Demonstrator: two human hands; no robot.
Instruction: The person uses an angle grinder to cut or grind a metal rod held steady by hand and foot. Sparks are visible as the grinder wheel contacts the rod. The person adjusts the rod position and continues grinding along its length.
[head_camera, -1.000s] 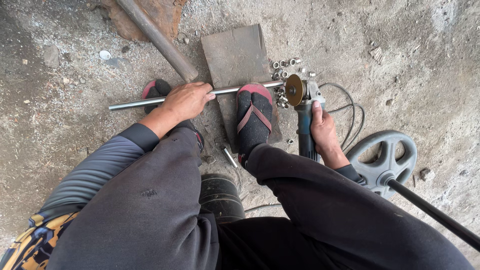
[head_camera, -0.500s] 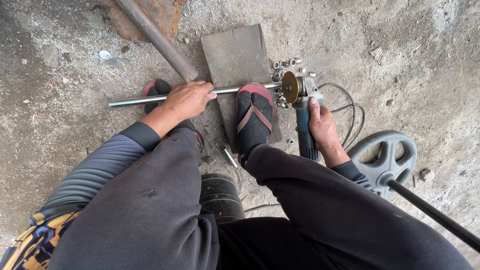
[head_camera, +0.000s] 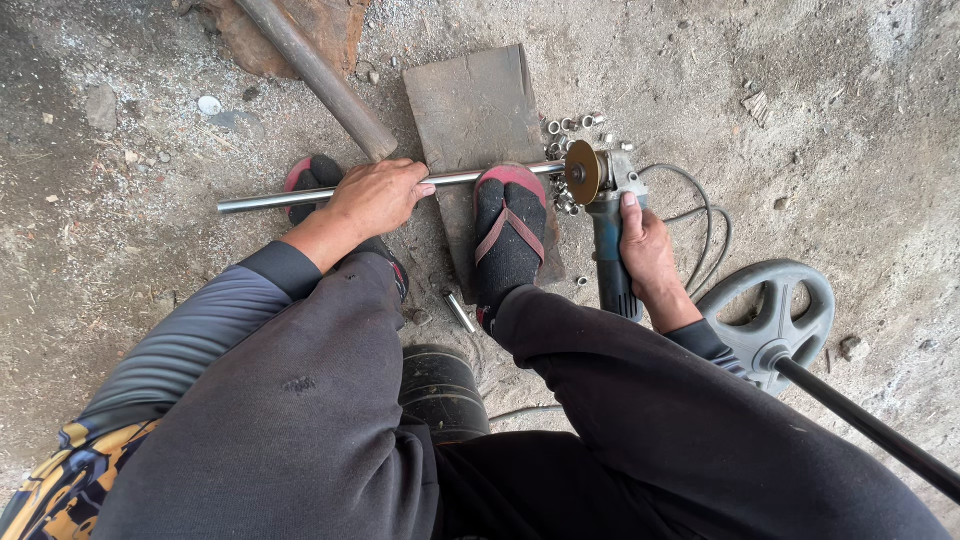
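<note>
Two hands, smooth steel rod (head_camera: 300, 196), round grinder disc (head_camera: 582, 172)

Rough, dusty concrete floor (head_camera: 820, 90) in daylight, scattered grit and pebbles.

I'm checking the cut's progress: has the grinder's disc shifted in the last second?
Yes. The disc moved slightly away from the person, up onto the metal rod, judged against the wooden board.

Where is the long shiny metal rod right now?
In the head view the metal rod lies across the ground left of centre, under the left hand and a sandalled foot, its right end at the grinder disc.
</note>
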